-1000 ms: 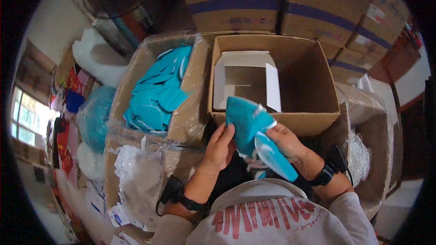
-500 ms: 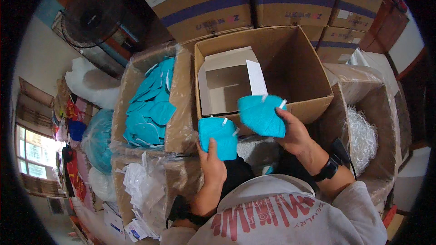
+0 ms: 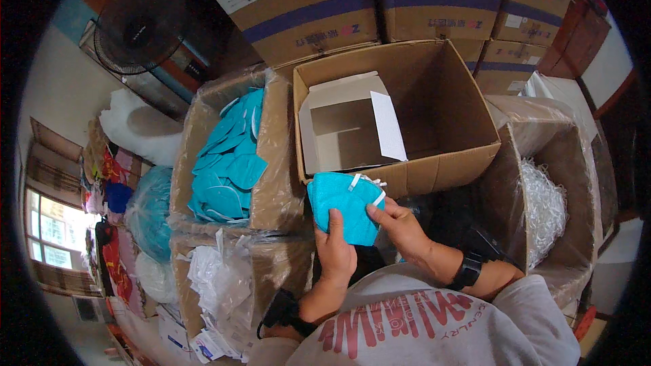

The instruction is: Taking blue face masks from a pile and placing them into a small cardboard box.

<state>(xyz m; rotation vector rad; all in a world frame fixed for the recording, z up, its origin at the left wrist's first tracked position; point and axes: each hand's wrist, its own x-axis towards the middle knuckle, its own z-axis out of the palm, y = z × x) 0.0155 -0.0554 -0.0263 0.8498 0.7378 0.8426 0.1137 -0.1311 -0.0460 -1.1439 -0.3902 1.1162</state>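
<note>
Teal flat-folded face masks [image 3: 341,205] are held together as one overlapping stack in front of my chest, white strap ends sticking out at their upper right corner. My left hand [image 3: 334,252] grips their lower left part, thumb lying on the front face. With thumb and fingers, my right hand [image 3: 405,232] pinches the right edge near the straps. How many masks are in the stack I cannot tell. Just beyond the hands, a small white open carton [image 3: 306,137] lies inside a large brown cardboard box [image 3: 444,171], one white flap standing toward me.
At left, a plastic-lined box [image 3: 274,163] holds many teal masks; nearer is a box of white bags and papers [image 3: 213,278]. A box at right [image 3: 576,183] contains white elastic straps [image 3: 542,213]. Sealed cartons [image 3: 441,7] are stacked behind, and a black fan [image 3: 139,27] stands far left.
The masks held separately in each hand are now together in one stack. My right hand has moved left and toward me; my left has shifted slightly right.
</note>
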